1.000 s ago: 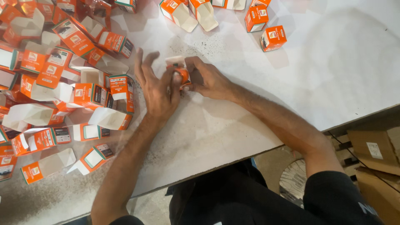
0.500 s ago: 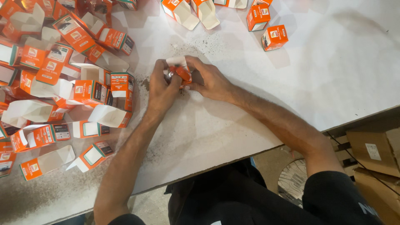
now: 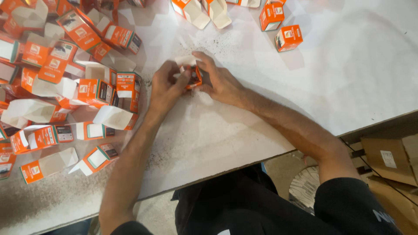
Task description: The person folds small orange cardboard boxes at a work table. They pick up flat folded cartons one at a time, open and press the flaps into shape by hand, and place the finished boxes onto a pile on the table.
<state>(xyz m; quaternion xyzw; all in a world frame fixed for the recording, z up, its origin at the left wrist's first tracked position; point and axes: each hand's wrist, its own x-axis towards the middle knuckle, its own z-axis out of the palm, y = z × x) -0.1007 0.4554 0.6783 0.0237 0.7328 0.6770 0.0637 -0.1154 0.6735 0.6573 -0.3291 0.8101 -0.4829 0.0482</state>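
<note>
You had both hands on one small orange carton [image 3: 193,77], out in the middle of the white tabletop [image 3: 331,78]. Your left hand [image 3: 167,85] was curled around its left side, fingers folded in and pinching it. Your right hand [image 3: 217,80] cupped it from the right and far side, fingers bent over the top, thumb tucked near. The carton sat between the two hands, touching both, just above the tabletop.

By my read, you were in the folding step, squaring the carton up or tucking a flap; a white flap [image 3: 186,60] showed at its far end. The next move called for a firm pinch on the sides and one finger free to press that flap home.

The long axis seemed to run near to far, tilted a bit left at the far end, but the hands hid most of it.

A heap of loose cartons [image 3: 87,91] lay to the left.
</note>
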